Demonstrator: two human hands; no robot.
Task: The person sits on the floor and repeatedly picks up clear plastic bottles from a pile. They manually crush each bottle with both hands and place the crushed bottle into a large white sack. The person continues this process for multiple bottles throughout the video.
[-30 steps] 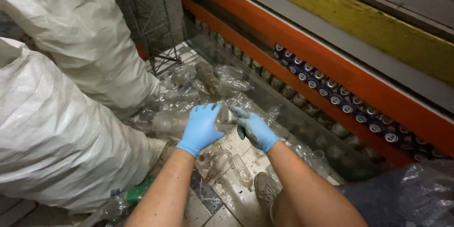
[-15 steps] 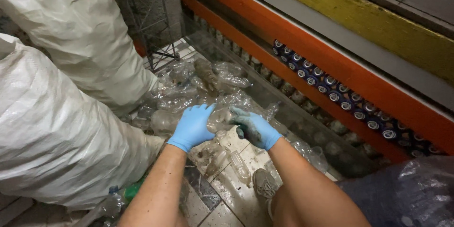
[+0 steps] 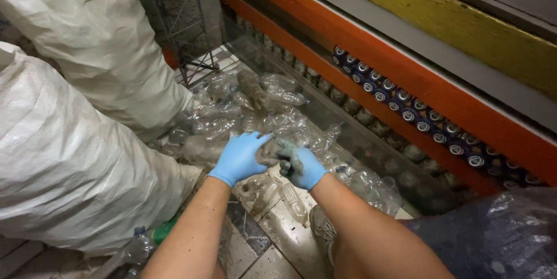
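Left hand in blue glove point(image 3: 239, 157) lies flat, fingers spread, on crushed clear plastic bottle point(image 3: 203, 148) at near edge of heap of clear plastic bottles point(image 3: 255, 110) on tiled floor point(image 3: 255, 256).

Right hand in blue glove point(image 3: 301, 167): grip closed round small dark object; kind unclear.

Risks, judged:
- Bottles dirty, slick; one may slip from flat palm.
- Heap loose; pull at edge may roll bottles toward orange steel frame point(image 3: 406, 76), right.
- White woven sacks point(image 3: 69, 163) crowd left; little elbow room.
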